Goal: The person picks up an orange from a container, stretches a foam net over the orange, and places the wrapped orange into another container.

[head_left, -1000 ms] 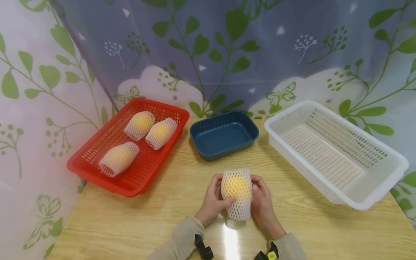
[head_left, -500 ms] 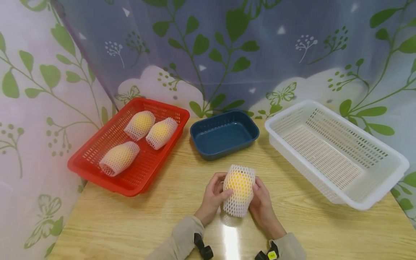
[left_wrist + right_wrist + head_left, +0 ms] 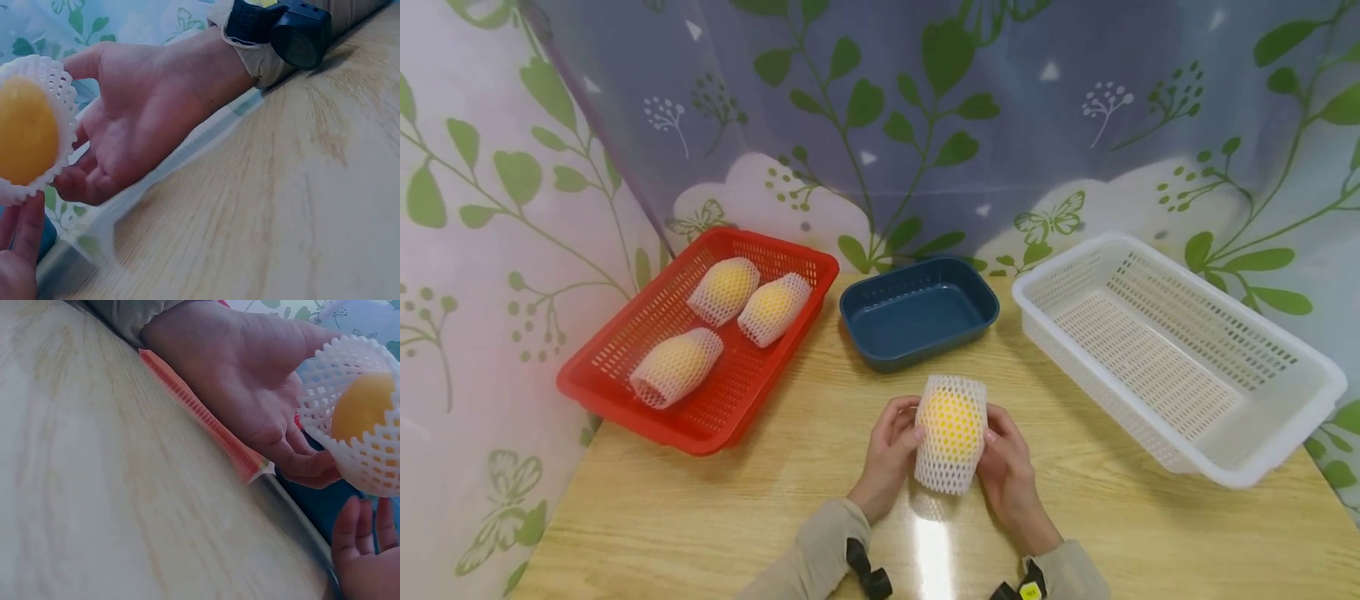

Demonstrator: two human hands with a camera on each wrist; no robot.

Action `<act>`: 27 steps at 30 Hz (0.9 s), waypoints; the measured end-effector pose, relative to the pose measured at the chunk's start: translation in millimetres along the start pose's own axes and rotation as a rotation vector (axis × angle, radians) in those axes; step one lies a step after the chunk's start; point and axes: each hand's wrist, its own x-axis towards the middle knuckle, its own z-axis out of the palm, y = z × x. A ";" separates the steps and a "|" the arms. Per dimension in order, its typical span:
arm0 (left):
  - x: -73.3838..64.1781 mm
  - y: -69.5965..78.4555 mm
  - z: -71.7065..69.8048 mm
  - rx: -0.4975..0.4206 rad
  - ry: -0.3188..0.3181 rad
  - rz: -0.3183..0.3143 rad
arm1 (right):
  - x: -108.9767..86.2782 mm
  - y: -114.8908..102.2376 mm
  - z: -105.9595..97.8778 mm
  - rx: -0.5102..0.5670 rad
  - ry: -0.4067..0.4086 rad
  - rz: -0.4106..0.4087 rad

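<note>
Between my two hands, close over the table, stands a yellow fruit (image 3: 952,427) in a white foam net sleeve (image 3: 946,479). My left hand (image 3: 886,457) grips it from the left, thumb on the front of the net. From the other side my right hand (image 3: 1009,477) holds it with thumb and fingers. In the left wrist view, an open end of the sleeve shows the smooth, orange-yellow fruit (image 3: 26,134) inside. The right wrist view shows the fruit (image 3: 362,406) through the netting, with fingertips right at the sleeve's lower edge.
At left, a red basket (image 3: 747,398) contains three netted yellow fruits (image 3: 724,290). A dark blue tray (image 3: 917,321) stands at the back middle, with nothing in it. A white perforated basket (image 3: 1150,358), also without contents, is at right. A patterned curtain (image 3: 925,167) hangs behind the table.
The netted fruit has risen slightly away from me and shifted a little right, tilting and then coming nearly upright. Both hands keep hold of it; baskets and tray stay put.
</note>
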 end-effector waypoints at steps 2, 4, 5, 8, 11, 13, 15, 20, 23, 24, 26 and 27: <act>-0.7 0.6 0.4 -0.031 -0.003 -0.018 | -0.5 -0.2 0.1 -0.028 0.010 0.015; -1.2 0.9 0.3 -0.029 -0.012 -0.028 | -1.2 -0.2 0.0 -0.033 0.007 0.031; -1.4 1.2 0.1 -0.020 -0.015 -0.031 | -1.5 -0.4 -0.2 -0.029 -0.002 0.035; -0.9 1.1 -0.6 0.044 -0.022 -0.019 | -2.0 -0.7 -0.6 -0.014 -0.011 0.046; -0.5 0.0 -1.5 0.131 -0.007 0.026 | -1.8 -0.8 -0.3 -0.009 0.002 0.037; -0.2 -1.2 -1.8 0.165 0.008 0.064 | -1.7 -0.7 -0.1 -0.008 0.016 0.028; 0.2 -2.6 -2.3 0.178 0.018 0.097 | -1.4 -0.8 0.2 -0.005 0.033 0.013; 1.3 -4.2 -2.4 0.198 0.027 0.120 | -0.2 -0.9 0.9 -0.028 0.078 -0.011; 0.3 -2.1 -1.4 0.237 0.032 0.078 | -0.5 -0.6 1.4 -0.067 0.107 -0.017; -0.2 -1.1 -1.0 0.245 0.029 0.062 | -0.5 -0.2 1.4 -0.078 0.114 -0.020; -0.6 0.3 -0.9 0.259 0.016 0.031 | -0.2 0.5 1.9 -0.096 0.125 -0.028; -0.5 0.9 -0.8 0.265 0.011 0.019 | 0.1 0.9 2.0 -0.103 0.128 -0.031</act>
